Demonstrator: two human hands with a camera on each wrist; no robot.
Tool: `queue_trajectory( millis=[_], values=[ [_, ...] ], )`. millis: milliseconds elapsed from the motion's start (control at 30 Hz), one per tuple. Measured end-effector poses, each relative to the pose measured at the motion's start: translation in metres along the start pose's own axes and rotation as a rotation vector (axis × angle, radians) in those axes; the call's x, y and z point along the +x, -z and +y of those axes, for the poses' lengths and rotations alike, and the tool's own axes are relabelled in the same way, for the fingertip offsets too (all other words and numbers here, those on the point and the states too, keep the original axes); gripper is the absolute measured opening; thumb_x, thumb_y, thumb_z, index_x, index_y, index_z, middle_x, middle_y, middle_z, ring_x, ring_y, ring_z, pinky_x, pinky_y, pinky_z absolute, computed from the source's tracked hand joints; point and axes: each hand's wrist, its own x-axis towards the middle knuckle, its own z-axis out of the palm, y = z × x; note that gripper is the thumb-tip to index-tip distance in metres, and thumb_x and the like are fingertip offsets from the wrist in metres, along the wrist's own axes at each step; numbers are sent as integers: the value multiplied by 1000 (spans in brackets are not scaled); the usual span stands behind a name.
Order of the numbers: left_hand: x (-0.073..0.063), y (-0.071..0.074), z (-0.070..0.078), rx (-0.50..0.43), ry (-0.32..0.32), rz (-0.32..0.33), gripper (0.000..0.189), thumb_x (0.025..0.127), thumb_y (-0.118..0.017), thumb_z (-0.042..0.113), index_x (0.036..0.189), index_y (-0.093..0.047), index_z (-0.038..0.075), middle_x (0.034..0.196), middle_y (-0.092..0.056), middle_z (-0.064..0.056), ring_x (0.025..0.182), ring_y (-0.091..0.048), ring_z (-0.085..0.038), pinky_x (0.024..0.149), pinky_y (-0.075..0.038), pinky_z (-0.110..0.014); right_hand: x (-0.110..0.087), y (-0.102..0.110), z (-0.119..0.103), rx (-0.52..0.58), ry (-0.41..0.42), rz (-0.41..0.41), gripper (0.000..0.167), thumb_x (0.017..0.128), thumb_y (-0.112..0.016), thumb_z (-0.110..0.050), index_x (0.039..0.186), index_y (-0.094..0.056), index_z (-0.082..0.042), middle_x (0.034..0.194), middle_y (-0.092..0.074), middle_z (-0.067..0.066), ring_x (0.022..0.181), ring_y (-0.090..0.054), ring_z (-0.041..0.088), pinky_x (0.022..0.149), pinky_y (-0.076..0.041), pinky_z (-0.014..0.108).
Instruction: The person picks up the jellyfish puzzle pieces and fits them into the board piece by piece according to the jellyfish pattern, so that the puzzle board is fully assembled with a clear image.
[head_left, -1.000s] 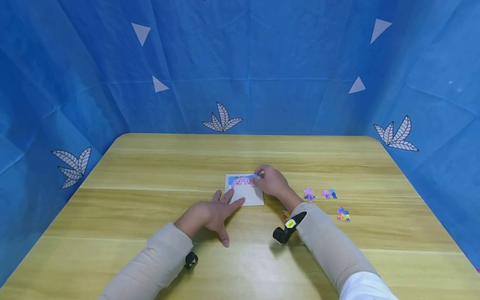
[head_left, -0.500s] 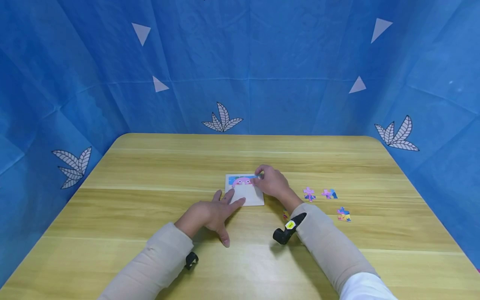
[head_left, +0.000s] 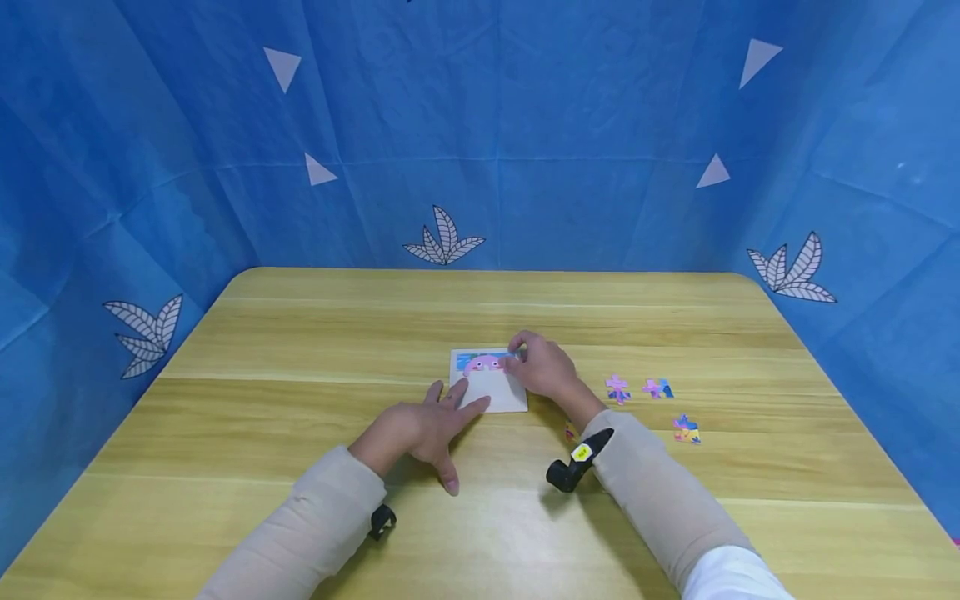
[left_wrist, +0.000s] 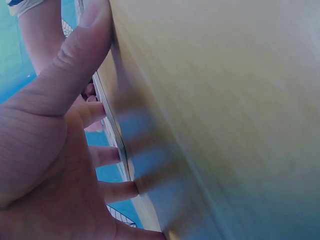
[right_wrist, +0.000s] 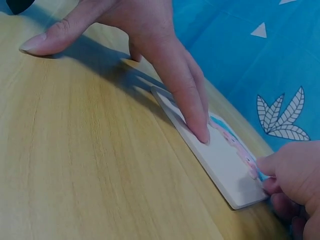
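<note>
A small white puzzle board (head_left: pixel 495 396) lies at mid-table, a strip of blue and pink puzzle pieces (head_left: pixel 480 362) fitted along its far side. The strip shows part of a pink cartoon face. My left hand (head_left: pixel 430 427) is spread, its forefinger and middle fingertips touching the board's near left part, thumb out over the table. At the far right corner, my right hand (head_left: pixel 546 364) has thumb and forefinger bent around the corner puzzle piece, which the fingers mostly hide. In the right wrist view, the right thumb (right_wrist: pixel 267 164) touches the end of the strip.
Right of the board lie loose pieces: a pink one (head_left: pixel 618 389), a pink and blue one (head_left: pixel 657 388) and a yellow and blue one (head_left: pixel 686 429). Another yellow piece (head_left: pixel 571 432) is partly hidden by the right forearm. A blue curtain (head_left: pixel 480 125) hangs behind the table.
</note>
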Motion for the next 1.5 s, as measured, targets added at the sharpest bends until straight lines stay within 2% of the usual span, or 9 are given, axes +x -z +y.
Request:
queue_trajectory(
  millis=[100, 333, 667, 833, 1000, 1167, 1300, 1500],
  values=[
    [0, 0, 0, -2, 6, -2, 123, 66, -89, 44, 160, -13, 27, 165, 5, -11, 147, 2, -42, 108, -24, -63, -2, 1, 2, 36, 30, -3, 28, 96, -64, -29, 115, -63, -7, 92, -64, 8, 76, -56, 23, 68, -45, 37],
    [-1, -1, -1, -8, 9, 0, 123, 66, -90, 44, 160, -13, 28, 165, 5, -11, 147, 2, -43, 109, -24, -63, -11, 12, 4, 86, 87, -44, 28, 98, -63, -23, 117, -62, -2, 76, -57, 6, 59, -48, 17, 54, -41, 30],
    [0, -3, -1, -24, 12, 5, 123, 65, -90, 43, 160, -14, 28, 165, 5, -10, 147, 3, -42, 109, -22, -63, -18, 29, 24, 91, 118, -85, 33, 98, -62, -21, 122, -60, 2, 78, -60, 7, 55, -51, 16, 53, -45, 32],
    [0, -2, -1, -30, 6, 9, 123, 65, -91, 42, 160, -15, 28, 165, 5, -10, 147, 3, -42, 109, -22, -62, -22, 39, 35, 61, 153, -88, 28, 98, -62, -20, 115, -62, 3, 77, -59, 6, 56, -52, 16, 57, -45, 33],
    [0, -2, -1, -37, 3, 11, 123, 64, -91, 40, 160, -15, 27, 165, 5, -10, 147, 4, -41, 110, -22, -62, -26, 48, 43, 43, 152, -99, 24, 98, -62, -20, 110, -64, 1, 81, -61, 6, 59, -52, 16, 58, -45, 33],
    [-1, -3, 0, -41, 7, 11, 123, 65, -91, 40, 160, -14, 28, 165, 5, -9, 147, 4, -41, 110, -21, -62, -30, 55, 49, 45, 179, -103, 15, 96, -65, -16, 100, -67, -1, 80, -62, 5, 62, -54, 16, 59, -45, 34],
    [0, -2, 0, -33, 10, 11, 123, 65, -91, 40, 160, -14, 28, 165, 5, -9, 147, 4, -41, 110, -22, -62, -33, 60, 53, 51, 207, -129, 11, 94, -68, -13, 94, -68, -2, 76, -62, 3, 65, -53, 15, 60, -45, 33],
    [-1, -1, 1, -38, 11, 8, 123, 65, -91, 40, 160, -14, 28, 165, 6, -9, 147, 5, -40, 111, -21, -61, -37, 64, 58, 50, 226, -194, 12, 92, -72, -16, 94, -69, -4, 78, -63, 0, 69, -55, 16, 63, -46, 33]
  ],
)
